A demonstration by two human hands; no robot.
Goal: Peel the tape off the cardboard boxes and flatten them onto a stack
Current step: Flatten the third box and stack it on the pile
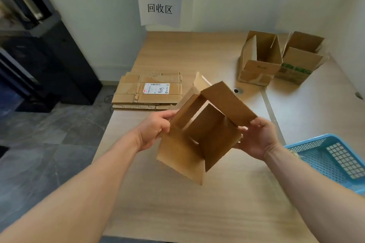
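Observation:
I hold a small brown cardboard box (205,130) in the air above the table, tilted, with both ends open so I look straight through it; its flaps hang loose. My left hand (156,128) grips its left wall and my right hand (256,138) grips its right corner. A stack of flattened boxes (148,91), the top one bearing a white shipping label, lies at the table's far left edge. Two upright open boxes stand at the back right: a plain one (258,59) and one with green print (300,59).
A blue plastic basket (333,160) sits at the table's right edge. The light wooden table (187,203) has a cable hole (236,90) near its middle. A paper sign (160,9) hangs on the back wall. Dark furniture (49,55) stands on the floor at left.

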